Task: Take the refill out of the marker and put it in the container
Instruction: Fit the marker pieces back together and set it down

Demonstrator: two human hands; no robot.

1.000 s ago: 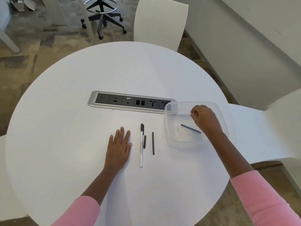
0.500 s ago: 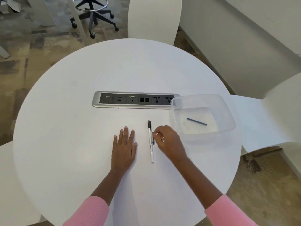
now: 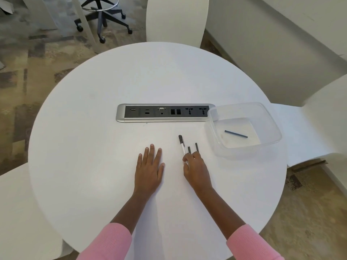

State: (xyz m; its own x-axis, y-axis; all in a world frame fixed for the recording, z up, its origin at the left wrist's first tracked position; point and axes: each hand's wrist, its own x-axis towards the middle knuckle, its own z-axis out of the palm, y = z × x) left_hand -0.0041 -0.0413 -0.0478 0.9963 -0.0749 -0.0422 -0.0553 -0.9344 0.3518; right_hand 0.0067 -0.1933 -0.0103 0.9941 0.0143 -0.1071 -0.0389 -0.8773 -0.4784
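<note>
A white marker (image 3: 181, 144) with a black cap lies on the round white table (image 3: 93, 147), cap pointing away from me. Just right of it lie a short black piece (image 3: 189, 149) and a longer thin black rod (image 3: 196, 146). My right hand (image 3: 196, 170) covers their near ends, with its fingertips curled onto the marker's barrel. My left hand (image 3: 150, 166) rests flat and open on the table, left of the marker. A clear plastic container (image 3: 272, 128) stands at the right, and a dark blue refill (image 3: 236, 133) lies on its floor.
A silver and black socket strip (image 3: 163, 112) is set into the table behind the marker, its right end touching the container. White chairs stand at the far side (image 3: 176, 19), the right (image 3: 319, 128) and the near left (image 3: 18, 212). A wheeled stool (image 3: 101, 14) stands on the floor beyond.
My right hand left the container, where the refill stays, came back to the marker and slid toward me along the barrel. The left hand has stayed flat.
</note>
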